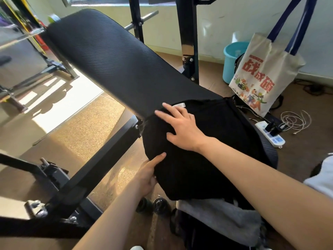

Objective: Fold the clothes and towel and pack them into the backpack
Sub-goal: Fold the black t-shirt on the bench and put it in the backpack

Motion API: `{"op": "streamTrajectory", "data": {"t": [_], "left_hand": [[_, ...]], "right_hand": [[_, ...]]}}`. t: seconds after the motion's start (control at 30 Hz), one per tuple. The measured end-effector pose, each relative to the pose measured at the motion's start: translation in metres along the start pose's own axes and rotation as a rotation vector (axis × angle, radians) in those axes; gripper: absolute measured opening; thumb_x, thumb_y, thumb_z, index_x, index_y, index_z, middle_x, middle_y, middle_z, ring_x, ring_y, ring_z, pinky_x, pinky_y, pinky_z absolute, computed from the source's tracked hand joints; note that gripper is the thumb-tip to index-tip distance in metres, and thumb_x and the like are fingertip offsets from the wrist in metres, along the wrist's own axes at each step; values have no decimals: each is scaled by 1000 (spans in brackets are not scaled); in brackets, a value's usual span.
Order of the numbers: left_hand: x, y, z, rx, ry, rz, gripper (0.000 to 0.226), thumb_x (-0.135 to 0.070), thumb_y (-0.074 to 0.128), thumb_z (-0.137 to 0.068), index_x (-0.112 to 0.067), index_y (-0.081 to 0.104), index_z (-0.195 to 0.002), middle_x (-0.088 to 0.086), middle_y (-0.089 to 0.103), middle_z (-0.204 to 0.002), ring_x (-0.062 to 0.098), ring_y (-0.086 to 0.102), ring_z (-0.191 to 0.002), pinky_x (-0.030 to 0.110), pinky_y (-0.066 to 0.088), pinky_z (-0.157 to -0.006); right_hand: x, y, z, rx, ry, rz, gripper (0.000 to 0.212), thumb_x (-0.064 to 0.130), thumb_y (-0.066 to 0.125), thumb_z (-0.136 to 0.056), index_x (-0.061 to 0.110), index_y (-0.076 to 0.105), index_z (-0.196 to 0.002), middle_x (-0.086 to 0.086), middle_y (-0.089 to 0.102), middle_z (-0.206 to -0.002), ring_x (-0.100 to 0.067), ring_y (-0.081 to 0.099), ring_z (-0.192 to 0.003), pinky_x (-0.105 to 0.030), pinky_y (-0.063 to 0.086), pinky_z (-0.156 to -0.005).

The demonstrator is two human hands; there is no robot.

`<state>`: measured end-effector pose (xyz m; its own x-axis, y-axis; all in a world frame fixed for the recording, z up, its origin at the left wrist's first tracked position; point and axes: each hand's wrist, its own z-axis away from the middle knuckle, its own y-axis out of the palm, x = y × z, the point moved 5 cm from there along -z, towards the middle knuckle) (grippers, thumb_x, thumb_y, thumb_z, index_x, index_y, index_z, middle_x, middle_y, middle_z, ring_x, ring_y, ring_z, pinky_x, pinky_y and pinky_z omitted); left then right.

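Black garment (207, 159) lies bunched on the near end of the padded tabletop (108, 60), its left side drooping over the edge. Right hand (182, 129) lies flat on top, fingers spread and straight, pressing the cloth down. Left hand (147, 175) takes the overhanging left edge, thumb on top, fingers tucked under out of sight: a pinch on the hem. Grey towel (221, 219) sits just below the garment, apparently on the mouth of a dark bag, probably the backpack (180, 226), though I cannot be sure. Cloth looks soft, light and limp, with no stiffness; it will sag wherever unsupported, so best taken at edges or corners with both hands and smoothed flat before each fold. Pad is narrow and sloped, so folds may slide or spill off either side. Open floor to the left; on the right a hanging tote bag (261, 73) and a power strip (270, 134) with cables crowd the space.
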<state>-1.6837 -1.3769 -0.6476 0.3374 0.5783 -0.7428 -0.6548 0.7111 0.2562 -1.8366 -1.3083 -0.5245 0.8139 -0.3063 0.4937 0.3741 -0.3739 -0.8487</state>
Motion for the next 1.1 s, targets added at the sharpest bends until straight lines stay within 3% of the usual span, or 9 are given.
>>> {"op": "streamTrajectory", "data": {"t": [0.07,0.2,0.33,0.5,0.63,0.8,0.87,0.97,1.1], "left_hand": [[-2,-1,0,-4,16,14,78,-44,87,-65,-17,62,-133,4,72,-125,25,64,-120,44,49,-106],[-7,14,1,77,50,41,69,-50,81,-73,-21,63,-133,0,69,-131,23,60,-126,44,41,-114],[-6,29,2,190,64,75,62,-41,73,-87,-17,57,-142,2,64,-140,23,57,-133,44,34,-118],[7,32,8,213,3,-89,80,-44,86,-77,-20,53,-146,-2,65,-139,20,57,-133,46,34,-120],[1,21,21,109,97,-205,97,-48,96,-56,-21,57,-140,-3,68,-133,18,63,-124,40,45,-113],[-20,22,45,37,236,-264,104,-57,94,-55,-26,51,-144,-6,66,-136,19,61,-127,46,45,-112],[-27,28,55,40,273,-215,98,-53,91,-60,-25,50,-145,-4,66,-136,21,61,-127,48,46,-111],[-30,37,65,24,276,-164,77,-39,84,-73,-21,53,-141,0,70,-131,25,65,-122,48,51,-105],[-34,48,74,-21,276,-119,55,-30,73,-87,-19,57,-138,4,71,-128,29,67,-118,51,55,-100]], "right_hand": [[-6,-6,2,-6,48,-36,86,20,65,-87,39,22,-159,10,16,-168,-20,10,-153,-49,16,-118],[-34,-20,46,-121,148,-56,75,23,72,-87,32,39,-154,6,28,-164,-18,20,-150,-48,24,-115],[-71,-3,117,61,312,93,79,45,69,-90,45,25,-156,7,11,-169,-23,8,-154,-56,25,-114],[-93,9,143,189,442,99,79,61,58,-92,55,12,-155,13,0,-170,-28,1,-156,-63,27,-113],[-94,12,140,171,451,68,78,62,56,-92,55,11,-155,14,-3,-170,-28,-1,-156,-64,24,-114],[-94,13,143,128,481,134,80,65,55,-92,49,12,-158,5,1,-170,-31,3,-155,-61,19,-117],[-77,6,147,7,505,154,80,58,61,-90,37,24,-158,-5,21,-164,-32,20,-148,-57,24,-115],[-24,-3,160,-179,401,39,77,43,67,-75,22,46,-146,-6,45,-129,-30,45,-119,-51,43,-99],[45,11,202,-32,326,-49,106,43,67,-62,26,22,-156,2,33,-132,-22,36,-120,-39,38,-101]]}}
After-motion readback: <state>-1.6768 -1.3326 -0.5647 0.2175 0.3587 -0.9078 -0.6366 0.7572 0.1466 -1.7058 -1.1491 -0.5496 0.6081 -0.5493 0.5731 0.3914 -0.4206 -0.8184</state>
